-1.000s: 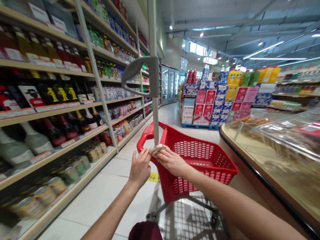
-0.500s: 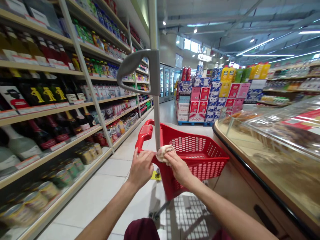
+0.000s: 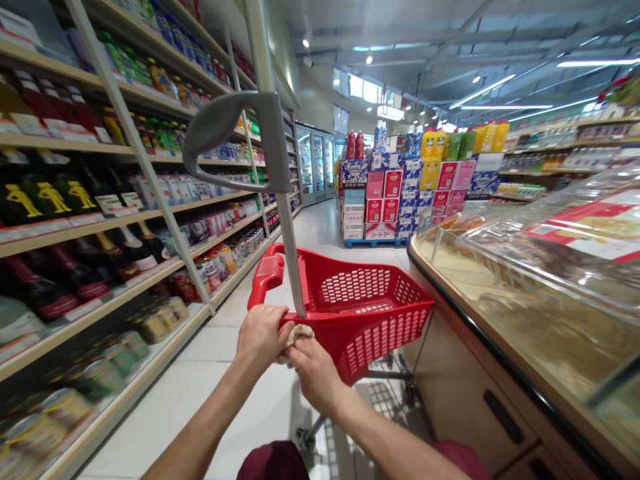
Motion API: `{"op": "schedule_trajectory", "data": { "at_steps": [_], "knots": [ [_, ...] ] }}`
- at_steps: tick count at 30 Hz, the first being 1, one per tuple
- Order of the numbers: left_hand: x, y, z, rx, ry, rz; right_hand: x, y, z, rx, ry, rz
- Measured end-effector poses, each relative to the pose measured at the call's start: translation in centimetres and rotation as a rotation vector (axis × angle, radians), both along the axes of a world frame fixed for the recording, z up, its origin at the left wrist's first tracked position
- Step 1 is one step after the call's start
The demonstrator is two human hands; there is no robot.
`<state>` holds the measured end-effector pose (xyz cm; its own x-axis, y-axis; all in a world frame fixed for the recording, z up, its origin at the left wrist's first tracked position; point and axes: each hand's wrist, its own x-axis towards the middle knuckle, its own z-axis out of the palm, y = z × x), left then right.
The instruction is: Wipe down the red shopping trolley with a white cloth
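In front of me stands a red shopping cart (image 3: 345, 310) with a perforated basket. My left hand (image 3: 261, 337) is wrapped round the near end of its red handle (image 3: 267, 270). A crumpled off-white cloth (image 3: 300, 331) is bunched in my right hand (image 3: 316, 370), pressed against the cart's near rim just below my left fingers. Rising from the cart's near rim is a metal pole (image 3: 290, 247), which carries a grey looped grip (image 3: 277, 143) at head height.
On the left run shelves (image 3: 95, 223) of bottles and cans. At the right, a glass-topped food counter (image 3: 480, 320) with a black edge comes close to the basket. Stacked drink boxes (image 3: 383, 200) stand ahead on a blue pallet, with glass-door fridges (image 3: 315, 163) behind.
The cloth in my right hand has moved left and down, from the pole's foot to below my left hand. The cart and pole have shifted left in view. My left hand stays on the handle.
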<state>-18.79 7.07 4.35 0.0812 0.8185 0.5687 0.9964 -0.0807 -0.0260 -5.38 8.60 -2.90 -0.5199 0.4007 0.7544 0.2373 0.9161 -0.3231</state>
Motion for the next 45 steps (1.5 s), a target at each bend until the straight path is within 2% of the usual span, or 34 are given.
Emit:
{"op": "schedule_trajectory", "data": {
  "at_steps": [3, 7, 10, 13, 15, 17, 19, 21, 24, 26, 29, 32, 34, 37, 40, 43, 45],
  "knots": [
    [1.2, -1.3, 0.2, -0.004, -0.007, 0.040, 0.9, -0.8, -0.2, -0.054, 0.096, 0.038],
    [2.1, -2.4, 0.3, -0.021, 0.020, 0.014, 3.1, -1.3, -0.6, -0.078, 0.194, 0.090],
    [3.4, -2.8, 0.2, -0.001, 0.031, -0.007, 4.2, -1.7, 0.1, -0.146, 0.358, 0.002],
    [5.9, -3.1, -0.5, 0.054, 0.022, -0.015, 5.2, -1.7, 1.6, -0.177, 0.462, -0.099],
    [7.8, -3.1, -0.8, 0.089, -0.014, -0.050, 6.2, -1.3, 2.3, -0.142, 0.459, -0.146],
    [8.9, -3.0, -0.7, 0.069, -0.069, -0.141, 7.5, -0.8, 2.7, -0.102, 0.445, -0.186],
    [8.7, -2.3, 0.1, -0.027, -0.116, -0.305, 9.1, -0.2, 2.8, -0.092, 0.422, -0.193],
    [7.5, -1.2, 1.1, -0.082, -0.162, -0.391, 10.4, 0.1, 3.1, -0.126, 0.384, -0.164],
    [5.6, 1.1, 1.8, -0.026, -0.211, -0.300, 11.1, 0.7, 4.2, -0.230, 0.341, -0.106],
    [5.8, 2.3, 1.4, 0.008, -0.211, -0.261, 10.7, 1.4, 5.4, -0.271, 0.305, -0.108],
    [7.7, 3.3, 0.3, 0.029, -0.192, -0.304, 10.7, 3.1, 7.0, -0.293, 0.191, -0.191],
    [8.5, 3.9, -0.2, 0.031, -0.119, -0.406, 12.4, 4.7, 7.6, -0.324, 0.105, -0.261],
    [7.6, 4.5, -0.3, 0.071, -0.079, -0.382, 14.2, 5.4, 7.4, -0.301, 0.087, -0.282],
    [5.8, 5.4, -0.6, 0.169, -0.090, -0.216, 15.6, 5.4, 6.8, -0.200, 0.095, -0.426],
    [5.6, 5.8, -1.1, 0.209, -0.091, -0.188, 13.6, 4.3, 6.5, -0.089, -0.004, -0.589],
    [6.8, 5.7, -1.4, 0.235, -0.075, -0.216, 10.3, 3.3, 6.4, 0.023, -0.146, -0.661],
    [7.2, 5.5, -1.4, 0.234, -0.079, -0.230, 9.7, 3.3, 6.3, 0.073, -0.179, -0.674]
  ]
}}
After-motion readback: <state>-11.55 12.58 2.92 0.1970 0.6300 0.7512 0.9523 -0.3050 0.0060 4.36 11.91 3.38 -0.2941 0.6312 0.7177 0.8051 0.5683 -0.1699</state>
